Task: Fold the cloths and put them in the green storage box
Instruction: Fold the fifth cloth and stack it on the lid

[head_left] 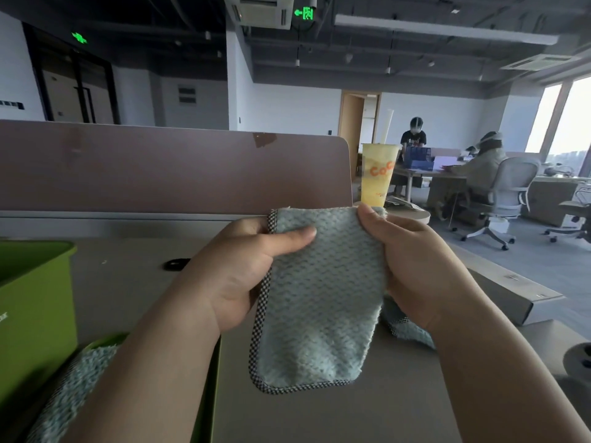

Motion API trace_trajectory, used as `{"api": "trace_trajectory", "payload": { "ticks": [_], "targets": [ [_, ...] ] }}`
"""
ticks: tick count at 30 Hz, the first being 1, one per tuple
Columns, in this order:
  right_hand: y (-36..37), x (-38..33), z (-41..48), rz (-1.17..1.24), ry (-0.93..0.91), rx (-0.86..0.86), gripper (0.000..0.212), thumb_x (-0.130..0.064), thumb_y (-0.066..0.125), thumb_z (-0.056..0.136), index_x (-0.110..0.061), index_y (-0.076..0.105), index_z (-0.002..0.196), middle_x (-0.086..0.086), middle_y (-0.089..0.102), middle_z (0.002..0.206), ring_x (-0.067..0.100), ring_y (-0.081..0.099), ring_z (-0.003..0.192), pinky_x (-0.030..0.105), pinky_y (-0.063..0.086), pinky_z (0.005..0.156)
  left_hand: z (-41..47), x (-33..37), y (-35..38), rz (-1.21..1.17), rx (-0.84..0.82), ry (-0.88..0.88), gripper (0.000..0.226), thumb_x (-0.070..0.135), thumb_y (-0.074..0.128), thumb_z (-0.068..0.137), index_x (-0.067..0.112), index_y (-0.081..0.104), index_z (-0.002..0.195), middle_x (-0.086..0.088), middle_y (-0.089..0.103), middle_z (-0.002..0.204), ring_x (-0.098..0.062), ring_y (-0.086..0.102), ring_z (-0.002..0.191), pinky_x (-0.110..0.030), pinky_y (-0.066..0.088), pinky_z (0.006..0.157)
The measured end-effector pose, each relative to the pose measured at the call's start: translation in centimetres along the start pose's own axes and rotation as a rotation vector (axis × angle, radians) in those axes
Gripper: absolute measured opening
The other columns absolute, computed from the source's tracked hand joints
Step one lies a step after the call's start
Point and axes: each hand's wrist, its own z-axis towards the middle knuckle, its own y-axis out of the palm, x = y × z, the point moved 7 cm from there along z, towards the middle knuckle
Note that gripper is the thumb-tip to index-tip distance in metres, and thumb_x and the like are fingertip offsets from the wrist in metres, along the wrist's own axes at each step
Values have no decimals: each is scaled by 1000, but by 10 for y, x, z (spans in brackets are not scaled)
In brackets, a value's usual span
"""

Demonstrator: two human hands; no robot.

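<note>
**Folded cloth held up for alignment**

At centre the cloth (319, 298) is hung folded above the table (319, 417). Its top corners are pinched in the grip of the left hand (243, 270) and right hand (415, 266), likely so that the edges are aligned. At 9 o'clock the green storage box (35, 314) is kept within reach.

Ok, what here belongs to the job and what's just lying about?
Job: held teal cloth, left hand, right hand, green storage box, second cloth lower left, third cloth under right wrist.
Lying about: CoCo drink cup, black ring, long flat box.
</note>
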Motion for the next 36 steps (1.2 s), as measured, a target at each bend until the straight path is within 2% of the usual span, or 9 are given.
{"api": "trace_trajectory", "payload": {
  "ticks": [3, 6, 10, 15, 23, 26, 30, 33, 36],
  "targets": [
    [1, 2, 1, 9, 17, -4, 35, -33, 56, 94, -3, 69, 103, 11, 76, 97, 24, 73, 86, 37, 60, 76, 1, 1, 2, 14, 0, 40, 19, 5, 69, 74, 5, 73, 93, -9, 77, 89, -20, 73, 76, -25, 60, 66],
    [9, 2, -2, -57, 38, -166, 37, -35, 57, 92, -4, 69, 109, 9, 75, 104, 25, 71, 98, 40, 56, 89, 2, 1, -2, -8, 28, 40, 24, 10, 71, 64, 5, 73, 88, -10, 77, 86, -22, 73, 72, -31, 61, 64],
    [13, 1, -6, -85, 25, -279, 39, -14, 67, 75, 1, 67, 110, 14, 74, 107, 29, 70, 100, 37, 57, 87, 2, 2, -4, -15, 50, 48, 30, 14, 73, 59, 4, 73, 87, -13, 77, 85, -26, 73, 72, -36, 61, 64],
    [9, -4, -3, -36, -32, -208, 19, -9, 60, 87, 0, 71, 100, 16, 75, 98, 26, 72, 85, 35, 60, 76, 2, 5, -7, -28, 72, 85, 33, 16, 73, 57, 3, 73, 88, -11, 77, 83, -22, 73, 70, -32, 61, 64],
    [4, -6, -3, 36, -10, -22, 25, -21, 53, 97, -6, 71, 88, 8, 77, 83, 19, 73, 72, 34, 61, 68, -2, 6, -6, 162, -43, 69, 16, 19, 61, 87, 9, 71, 94, -3, 78, 89, -15, 74, 81, -26, 59, 73],
    [2, -4, -3, -20, 8, -54, 23, -20, 55, 95, -4, 71, 97, 10, 77, 91, 21, 72, 80, 34, 60, 72, 5, 10, -21, 284, 128, 171, 11, 21, 71, 81, 13, 73, 88, 0, 78, 87, -18, 73, 84, -37, 56, 84],
    [-5, -8, -3, -104, -74, -2, 19, -8, 61, 90, -18, 68, 104, 3, 75, 78, 15, 69, 69, 29, 54, 57, 3, 18, -40, 509, 462, 254, 47, 37, 80, 69, 31, 54, 108, 5, 67, 105, -16, 64, 95, -36, 49, 89],
    [-5, -10, -2, -158, -110, 14, 18, -6, 57, 92, -17, 71, 92, -2, 68, 66, 9, 61, 56, 24, 50, 51, -3, 21, -38, 547, 493, 275, 49, 38, 77, 74, 36, 47, 114, 4, 62, 101, -11, 59, 91, -31, 41, 76],
    [-4, -10, 1, -76, -105, 2, 22, -5, 55, 92, -13, 74, 86, 3, 73, 80, 16, 64, 72, 31, 54, 64, -3, 24, -36, 505, 453, 323, 25, 44, 71, 78, 38, 58, 99, 8, 68, 90, -10, 63, 86, -27, 41, 68]
  ]
}}
